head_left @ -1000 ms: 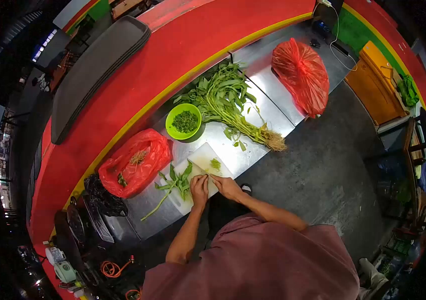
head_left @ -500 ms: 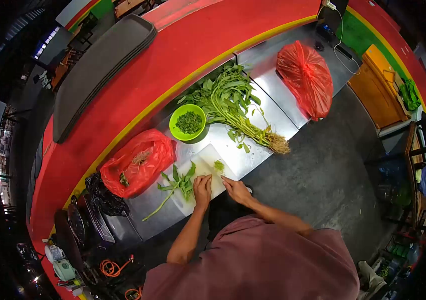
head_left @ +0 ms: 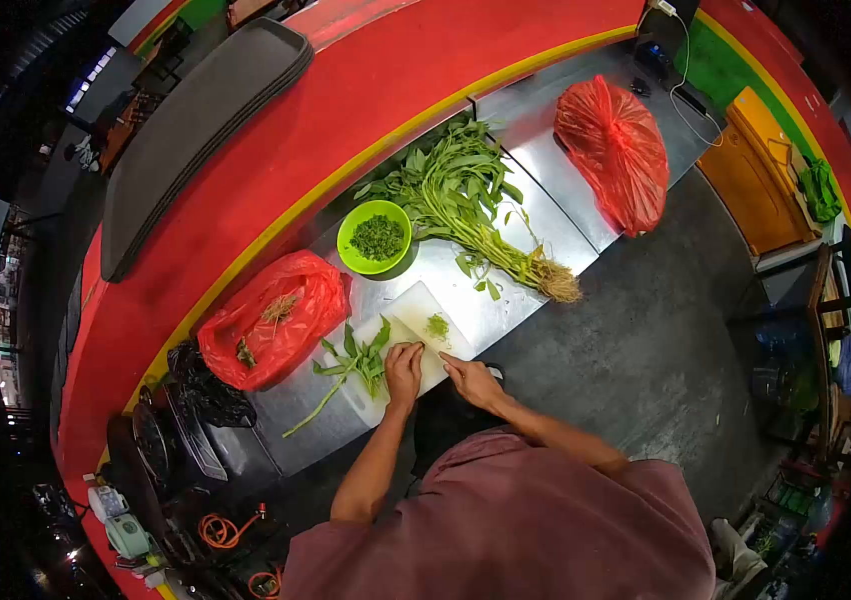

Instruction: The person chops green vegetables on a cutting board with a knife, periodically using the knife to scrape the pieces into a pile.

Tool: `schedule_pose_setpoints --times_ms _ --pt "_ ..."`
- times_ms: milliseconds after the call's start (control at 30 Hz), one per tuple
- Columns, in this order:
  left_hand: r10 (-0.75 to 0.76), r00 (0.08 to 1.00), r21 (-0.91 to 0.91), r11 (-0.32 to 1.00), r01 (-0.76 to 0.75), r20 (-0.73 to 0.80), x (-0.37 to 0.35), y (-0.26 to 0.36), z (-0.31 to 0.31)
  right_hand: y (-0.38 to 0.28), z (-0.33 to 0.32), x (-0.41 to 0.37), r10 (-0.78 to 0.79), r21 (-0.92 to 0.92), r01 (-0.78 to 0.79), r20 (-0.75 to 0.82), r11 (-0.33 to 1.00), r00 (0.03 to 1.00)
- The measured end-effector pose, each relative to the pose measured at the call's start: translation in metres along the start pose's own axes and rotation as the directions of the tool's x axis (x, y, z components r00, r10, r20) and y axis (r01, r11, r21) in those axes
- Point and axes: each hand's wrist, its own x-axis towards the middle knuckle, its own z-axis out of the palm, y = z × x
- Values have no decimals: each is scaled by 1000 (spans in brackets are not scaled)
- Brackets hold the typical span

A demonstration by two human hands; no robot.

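Observation:
A white cutting board lies on the metal counter with a small heap of chopped greens on it. My left hand is closed at the board's near side, around something I cannot make out. Facing it, my right hand is closed at the board's right edge on what looks like a thin knife, too small to tell. Left of my left hand, a leafy stem lies partly on the board. Beyond the board are a green bowl of chopped leaves and a large rooted bunch of greens.
An open red bag holding roots sits on the left, beside a black bag. A tied red bag stands at the right on the counter. Dark trays rest on the red ledge along the back.
The view has shifted slightly. Both hands keep nearly the same place at the board, and the bowl, bunch and bags look unchanged.

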Motion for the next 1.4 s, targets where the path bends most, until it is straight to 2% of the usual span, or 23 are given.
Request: schedule_pose_setpoints --times_ms 200,300,367,433,467,700,800,900,1033,1067,1167,1300,1333,1367,1400 --pt "-15 1000 62 998 15 -3 -3 -1 1 9 15 23 -107 -134 104 -13 985 994" --pt "-2 1000 62 998 3 -11 -3 -1 0 -4 11 28 -25 -74 28 39 997 999" --pt "8 1000 67 998 -7 -12 -2 0 -1 -2 12 27 -52 -35 53 28 998 998" --pt "-5 1000 51 999 6 -11 -2 0 0 1 10 20 2 -27 -1 47 1000 999" --pt "-10 1000 65 998 11 -8 -3 0 1 4 10 14 -73 -45 72 -8 996 997" --pt "-25 1000 58 998 24 12 -7 -6 2 -3 10 19 0 -96 3 28 995 1000" --pt "-16 1000 56 998 16 -3 -5 -1 3 2 17 31 -92 -40 93 14 995 996" --pt "-14 1000 49 999 14 -9 -6 -2 3 -2 10 23 -42 -41 44 43 998 998" --pt "-49 998 41 998 50 -27 -6 0 4 19 17 16 -87 -66 87 8 994 996" --pt "-43 999 47 998 45 -26 -8 -1 4 22 21 16 -120 -121 116 -32 986 992" --pt "-50 999 78 996 50 -10 -8 3 4 3 12 21 -74 -125 75 16 989 997" --pt "-20 998 19 1000 21 -53 -10 -3 8 8 21 32 -121 -53 120 -2 991 993" --pt "-10 998 30 999 11 -55 -10 -2 6 6 19 30 -52 -19 52 32 998 998" --pt "-1 998 42 999 4 -57 -10 0 4 5 20 27 -53 -17 53 35 998 998" --pt "-47 998 35 998 48 -33 -10 0 4 5 20 23 -106 -31 105 -20 994 994"
